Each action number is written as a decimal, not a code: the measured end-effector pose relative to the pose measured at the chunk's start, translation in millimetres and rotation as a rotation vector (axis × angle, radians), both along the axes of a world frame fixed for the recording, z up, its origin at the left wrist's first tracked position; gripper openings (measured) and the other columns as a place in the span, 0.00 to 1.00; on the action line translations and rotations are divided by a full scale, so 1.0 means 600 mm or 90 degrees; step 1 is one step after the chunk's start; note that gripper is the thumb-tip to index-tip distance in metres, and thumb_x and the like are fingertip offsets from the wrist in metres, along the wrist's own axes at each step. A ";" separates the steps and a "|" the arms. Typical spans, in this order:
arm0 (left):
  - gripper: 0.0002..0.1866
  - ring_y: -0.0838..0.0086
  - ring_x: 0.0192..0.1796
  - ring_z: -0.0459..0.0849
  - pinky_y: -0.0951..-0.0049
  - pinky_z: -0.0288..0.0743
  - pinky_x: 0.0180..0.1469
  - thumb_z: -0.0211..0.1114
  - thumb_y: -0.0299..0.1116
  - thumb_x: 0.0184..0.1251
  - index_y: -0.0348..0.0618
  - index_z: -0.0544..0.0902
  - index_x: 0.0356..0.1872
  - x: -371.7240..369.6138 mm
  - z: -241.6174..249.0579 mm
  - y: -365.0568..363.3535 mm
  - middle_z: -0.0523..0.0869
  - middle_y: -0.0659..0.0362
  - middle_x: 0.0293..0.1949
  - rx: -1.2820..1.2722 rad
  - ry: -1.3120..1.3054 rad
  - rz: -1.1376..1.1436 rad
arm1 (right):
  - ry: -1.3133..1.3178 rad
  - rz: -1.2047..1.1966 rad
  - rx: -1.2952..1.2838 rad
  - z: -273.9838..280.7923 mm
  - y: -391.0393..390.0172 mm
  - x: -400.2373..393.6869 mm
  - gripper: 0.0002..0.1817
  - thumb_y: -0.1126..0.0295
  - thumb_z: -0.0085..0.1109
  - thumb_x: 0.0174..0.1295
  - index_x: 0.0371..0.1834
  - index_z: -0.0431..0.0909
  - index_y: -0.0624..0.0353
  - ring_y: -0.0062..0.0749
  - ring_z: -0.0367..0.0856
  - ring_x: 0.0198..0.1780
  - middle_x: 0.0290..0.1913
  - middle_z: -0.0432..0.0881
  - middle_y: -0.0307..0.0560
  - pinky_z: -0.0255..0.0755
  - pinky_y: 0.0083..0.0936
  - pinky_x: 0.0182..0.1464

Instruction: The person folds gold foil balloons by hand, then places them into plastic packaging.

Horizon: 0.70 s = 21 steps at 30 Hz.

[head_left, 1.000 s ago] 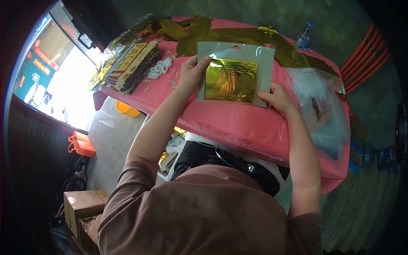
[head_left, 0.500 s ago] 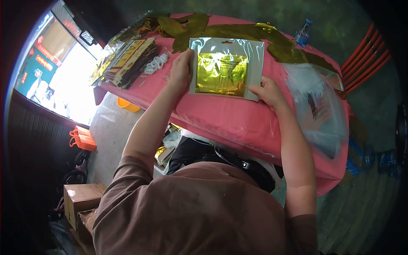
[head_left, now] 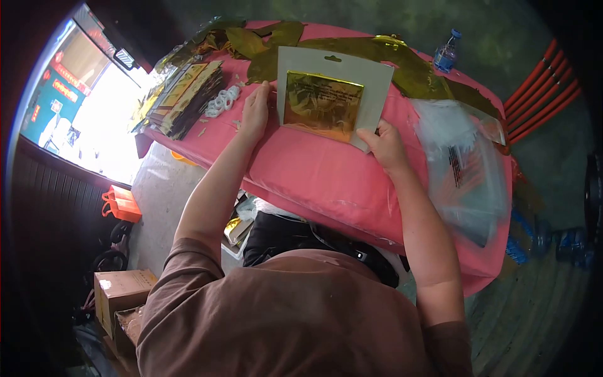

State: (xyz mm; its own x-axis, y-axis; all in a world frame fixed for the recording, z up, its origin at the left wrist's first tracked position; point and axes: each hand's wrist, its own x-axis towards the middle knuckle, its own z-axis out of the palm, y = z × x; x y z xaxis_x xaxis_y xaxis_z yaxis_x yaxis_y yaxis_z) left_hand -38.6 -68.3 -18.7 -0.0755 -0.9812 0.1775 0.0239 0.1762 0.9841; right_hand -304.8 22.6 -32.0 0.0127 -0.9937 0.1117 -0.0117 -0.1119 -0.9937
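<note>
In the head view, a table is covered with pink cloth. Its far edge is overlaid by gold film, which is stretched toward the far right corner. The right end is covered by clear bags, spread down toward the near right corner. A card is held up over the table's middle, slightly tilted; whether the cloth is touched by its lower edge cannot be told. By the table's left end a stack of flat pieces is seen. On the card's front a gold packet is carried. The card's lower right corner is clamped between thumb and fingers of the right hand. The left hand is held just beside the card's left edge, apart from it, fingers loosely extended. A blue-capped bottle is stood at the far edge, toward the right. White rings are heaped between stack and left hand.
</note>
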 end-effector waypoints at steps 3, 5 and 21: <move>0.21 0.82 0.34 0.74 0.81 0.67 0.38 0.43 0.44 0.74 0.36 0.79 0.39 -0.002 -0.014 -0.005 0.80 0.65 0.31 -0.032 0.052 0.029 | 0.007 -0.013 -0.048 -0.002 0.004 0.005 0.03 0.74 0.57 0.58 0.34 0.78 0.58 0.11 0.68 0.22 0.25 0.76 0.30 0.63 0.12 0.24; 0.22 0.84 0.36 0.72 0.83 0.65 0.40 0.42 0.44 0.74 0.34 0.79 0.40 -0.005 -0.013 -0.003 0.79 0.66 0.33 -0.060 -0.004 0.073 | -0.002 -0.006 -0.077 0.004 0.006 0.004 0.02 0.73 0.57 0.58 0.33 0.78 0.58 0.11 0.68 0.21 0.24 0.75 0.30 0.62 0.12 0.23; 0.23 0.80 0.34 0.76 0.81 0.68 0.38 0.41 0.46 0.74 0.36 0.78 0.39 -0.003 -0.001 0.001 0.80 0.61 0.32 -0.054 -0.053 0.007 | -0.096 -0.006 0.021 0.016 0.004 0.000 0.06 0.72 0.56 0.59 0.39 0.77 0.55 0.08 0.69 0.23 0.28 0.78 0.29 0.60 0.09 0.21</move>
State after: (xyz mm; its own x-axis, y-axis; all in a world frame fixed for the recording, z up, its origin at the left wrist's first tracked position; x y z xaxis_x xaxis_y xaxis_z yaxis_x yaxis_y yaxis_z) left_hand -40.2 -67.7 -19.6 -0.0830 -0.9637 0.2538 -0.0593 0.2590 0.9641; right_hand -304.9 24.8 -22.4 -0.0109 -0.9968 0.0786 0.1370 -0.0794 -0.9874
